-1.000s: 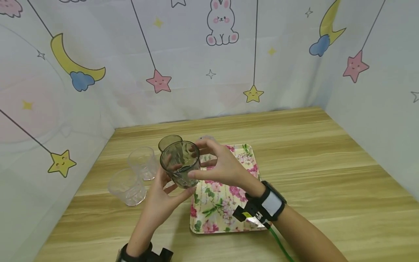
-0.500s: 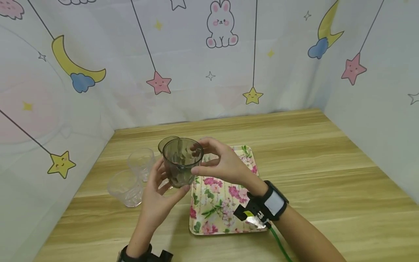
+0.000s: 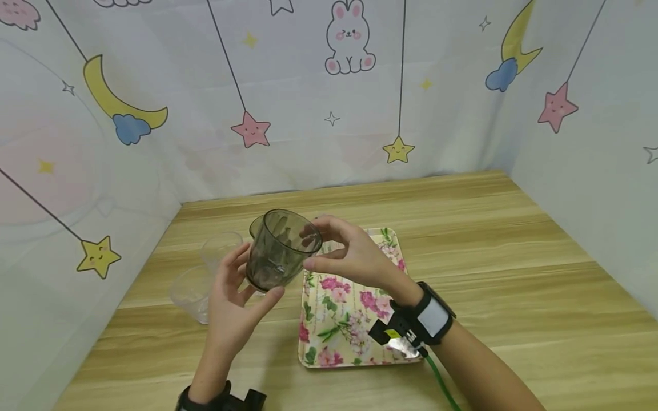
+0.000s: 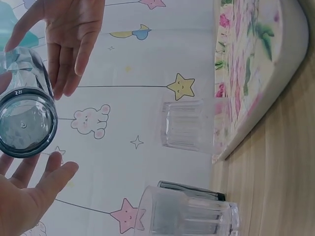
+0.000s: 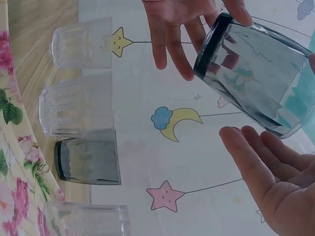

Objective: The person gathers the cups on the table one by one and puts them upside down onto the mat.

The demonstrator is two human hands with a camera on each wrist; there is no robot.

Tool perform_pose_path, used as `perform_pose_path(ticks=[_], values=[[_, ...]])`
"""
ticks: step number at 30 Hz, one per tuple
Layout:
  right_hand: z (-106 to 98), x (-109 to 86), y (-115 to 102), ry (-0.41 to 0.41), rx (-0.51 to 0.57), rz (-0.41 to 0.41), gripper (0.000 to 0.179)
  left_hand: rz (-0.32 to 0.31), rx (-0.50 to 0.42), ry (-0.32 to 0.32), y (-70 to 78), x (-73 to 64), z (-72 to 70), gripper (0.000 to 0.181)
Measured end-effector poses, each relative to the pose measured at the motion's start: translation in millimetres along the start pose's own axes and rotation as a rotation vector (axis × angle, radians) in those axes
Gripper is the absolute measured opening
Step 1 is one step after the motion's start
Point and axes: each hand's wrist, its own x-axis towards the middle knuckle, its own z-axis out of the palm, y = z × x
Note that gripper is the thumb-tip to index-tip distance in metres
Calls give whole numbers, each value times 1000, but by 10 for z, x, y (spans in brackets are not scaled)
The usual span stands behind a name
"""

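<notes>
A smoked-grey glass tumbler (image 3: pixel 280 257) is held up above the tray's left side, tilted with its mouth leaning toward the right. My left hand (image 3: pixel 228 314) grips it low, fingers behind and thumb near the base. At the rim, my right hand (image 3: pixel 357 257) pinches the tumbler between thumb and fingertips. The left wrist view shows the tumbler's round base (image 4: pixel 24 123). Behind it stands a second smoked tumbler (image 5: pixel 88 160), mostly hidden in the head view. Two clear tumblers, one nearer (image 3: pixel 190 294) and one farther (image 3: pixel 221 248), stand left of my left hand.
A floral tray (image 3: pixel 336 334) lies on the wooden table (image 3: pixel 488 285) beneath my right hand. Another clear tumbler (image 4: pixel 192 123) is by the tray's far end, covered by my right hand in the head view. A printed curtain (image 3: pixel 308 165) borders the table's back.
The held tumbler has gone from nearly upright to tilted, its base swinging left and its mouth turning right. My left hand has shifted left with the base; my right hand has barely moved.
</notes>
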Motion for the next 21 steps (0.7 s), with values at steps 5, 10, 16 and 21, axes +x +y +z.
perform_pose_path(ticks=[5, 10, 16, 21], values=[[-9, 0, 12, -18, -6, -1, 54, 36, -78, -1, 16, 3, -40, 79], [-10, 2, 27, -40, 2, -12, 54, 59, -135, -5, 36, 7, -75, 78], [-7, 4, 38, -65, -1, -18, 55, 95, -200, -16, 28, 19, -111, 78], [7, 6, 46, -81, -7, -11, 58, 159, -260, -34, 21, 32, -133, 77]])
